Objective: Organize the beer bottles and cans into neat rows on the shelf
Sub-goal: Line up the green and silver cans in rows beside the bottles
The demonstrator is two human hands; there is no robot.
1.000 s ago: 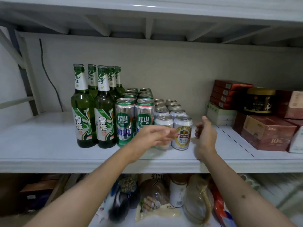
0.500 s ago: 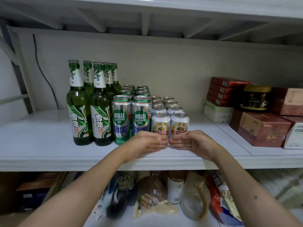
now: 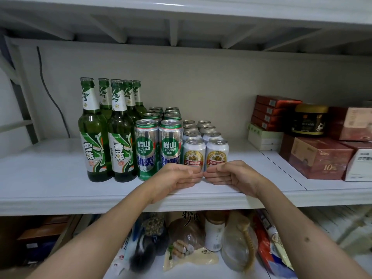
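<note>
Left hand [image 3: 177,176] and right hand [image 3: 231,174], fingers flat and together, holding nothing, press edge-on against the front white cans [image 3: 205,156] on the shelf [image 3: 60,190].

Glossy green glass bottles [image 3: 94,135] with paper labels stand beside shiny metal cans [image 3: 194,153] on a smooth, matt white painted shelf [image 3: 50,178]; glossy cardboard boxes [image 3: 316,158] sit toward its right edge.
</note>
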